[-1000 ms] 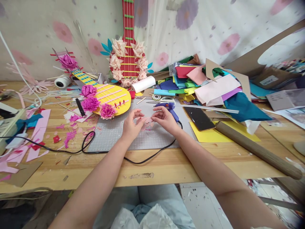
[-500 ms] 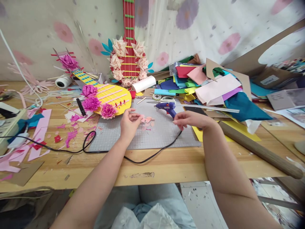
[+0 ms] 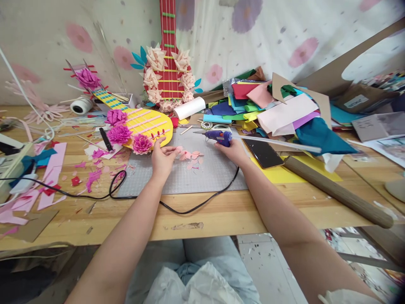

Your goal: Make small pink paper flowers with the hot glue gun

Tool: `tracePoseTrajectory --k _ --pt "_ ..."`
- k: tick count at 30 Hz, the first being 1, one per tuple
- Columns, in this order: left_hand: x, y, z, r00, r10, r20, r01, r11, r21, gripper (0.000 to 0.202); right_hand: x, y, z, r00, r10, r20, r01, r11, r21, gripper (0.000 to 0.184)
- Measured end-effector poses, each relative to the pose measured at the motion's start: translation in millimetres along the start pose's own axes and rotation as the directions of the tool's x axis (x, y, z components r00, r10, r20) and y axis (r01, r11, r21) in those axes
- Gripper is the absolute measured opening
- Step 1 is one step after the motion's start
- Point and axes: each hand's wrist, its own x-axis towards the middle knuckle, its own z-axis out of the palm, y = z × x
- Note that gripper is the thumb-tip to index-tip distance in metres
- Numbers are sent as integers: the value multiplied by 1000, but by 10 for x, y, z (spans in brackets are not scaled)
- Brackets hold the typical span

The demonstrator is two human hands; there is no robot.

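My right hand is wrapped round the handle of a blue glue gun, its nozzle pointing left above the grey cutting mat. A long clear glue stick juts out of the gun's back. My left hand pinches a small pink paper petal between thumb and fingers, partly hidden by the fingertips. Several more pink paper petals lie on the mat between my hands. Just behind my left hand lies a yellow paper guitar with magenta paper flowers.
A red paper guitar with pale flowers leans on the back curtain. Coloured paper is heaped at back right, near a phone and a wooden rod. A black cord crosses the front; scraps litter the left.
My right hand has closed round the glue gun's handle, and the phone behind it has come into view. My left hand has shifted slightly left, away from the loose petals.
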Motion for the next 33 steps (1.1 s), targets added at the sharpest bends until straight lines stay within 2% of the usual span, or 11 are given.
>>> tracePoseTrajectory --k 2,4,8,12,18,26,33 --pt "-4 2 -4 1000 1 -13 -1 1000 25 61 -90 -84 -23 995 -54 82 39 983 178 36" --pt "-11 10 -4 1000 -1 -21 1 999 34 57 -187 -183 -14 974 -120 192 62 958 281 37" --pt "-14 21 3 998 -45 -34 46 999 14 53 -303 -304 92 922 -208 327 123 957 261 37" --pt "4 12 13 993 -99 -57 98 995 -17 54 -294 -289 184 890 -317 328 218 927 306 38" --pt "15 -10 20 990 -131 -58 128 991 -45 54 -262 -243 204 890 -314 331 211 926 312 36" --pt "11 -6 32 992 -111 -63 105 991 -83 52 -271 -241 216 890 -317 326 216 926 311 36" --pt "-2 -7 28 994 -95 -55 92 995 -49 53 -268 -239 212 881 -345 324 242 917 317 38"
